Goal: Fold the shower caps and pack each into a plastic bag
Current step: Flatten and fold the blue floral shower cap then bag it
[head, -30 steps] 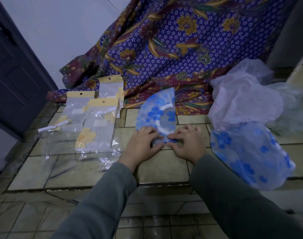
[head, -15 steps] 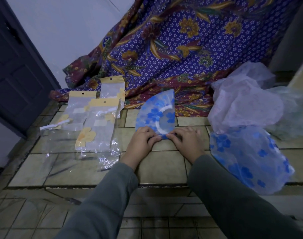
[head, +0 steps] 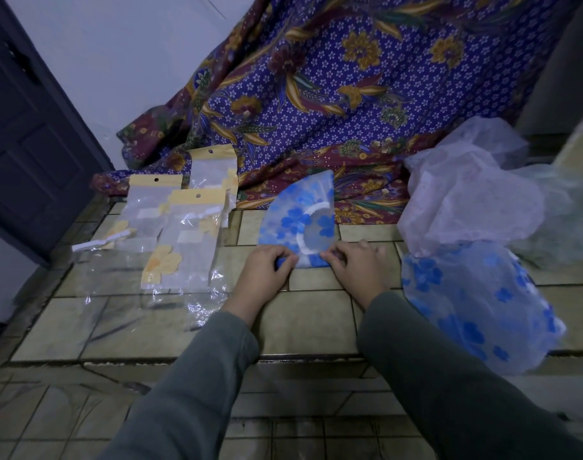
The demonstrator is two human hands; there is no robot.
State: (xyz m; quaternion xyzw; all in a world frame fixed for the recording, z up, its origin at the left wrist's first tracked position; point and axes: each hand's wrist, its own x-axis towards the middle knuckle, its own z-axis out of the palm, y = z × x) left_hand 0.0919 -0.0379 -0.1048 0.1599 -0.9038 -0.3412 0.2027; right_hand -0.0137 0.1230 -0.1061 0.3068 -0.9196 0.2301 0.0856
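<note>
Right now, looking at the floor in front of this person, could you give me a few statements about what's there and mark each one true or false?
1. Both hands pinch the near edge of the folded blue cap. True: left hand, right hand.
2. The empty plastic bags lie right of the hands. False: they lie to the left.
3. An unfolded blue flowered cap lies to the right. True.
4. The folded cap is already inside a bag. False: it lies bare on the tiles.
</note>
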